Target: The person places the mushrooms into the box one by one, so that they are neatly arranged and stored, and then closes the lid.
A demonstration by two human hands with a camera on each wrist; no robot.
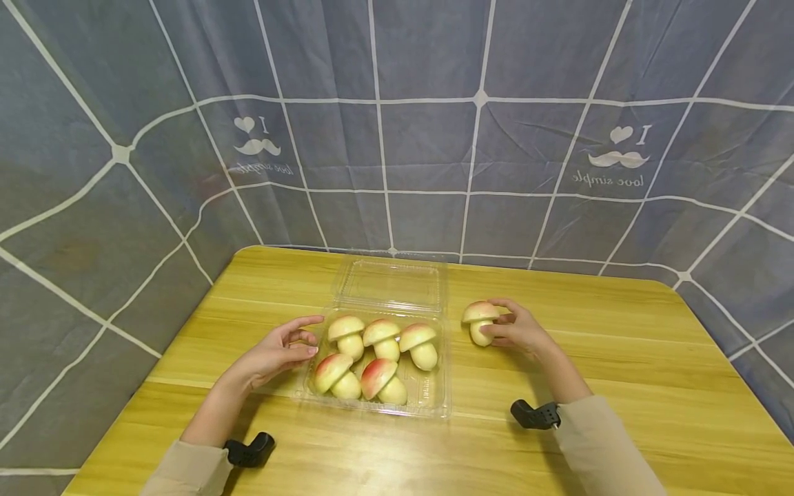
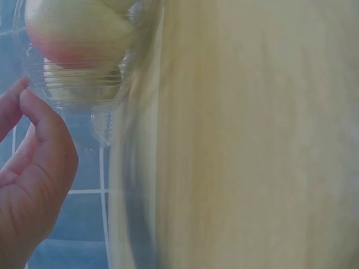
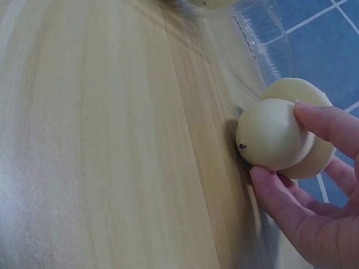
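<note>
My right hand [image 1: 517, 331] pinches a mushroom-shaped piece [image 1: 480, 311] between thumb and fingers, to the right of a clear plastic clamshell box [image 1: 428, 406]. The piece is pale yellow with a reddish-tinged cap. In the right wrist view, its rounded stem [image 3: 269, 134] has a small dark spot and sits close to the tabletop. Several similar mushroom-shaped pieces [image 1: 380, 377] lie tilted in the box in two rows. My left hand [image 1: 273, 355] is at the box's left side, fingers loosely bent and holding nothing. Whether its fingertips touch the rim I cannot tell.
The box's transparent lid [image 1: 393, 284] lies folded back behind it. Everything stands on a yellow wooden table [image 1: 620, 358]. A grey-blue curtain with white grid lines [image 1: 428, 145] hangs along the back and sides. A small black device [image 1: 536, 415] is at each wrist.
</note>
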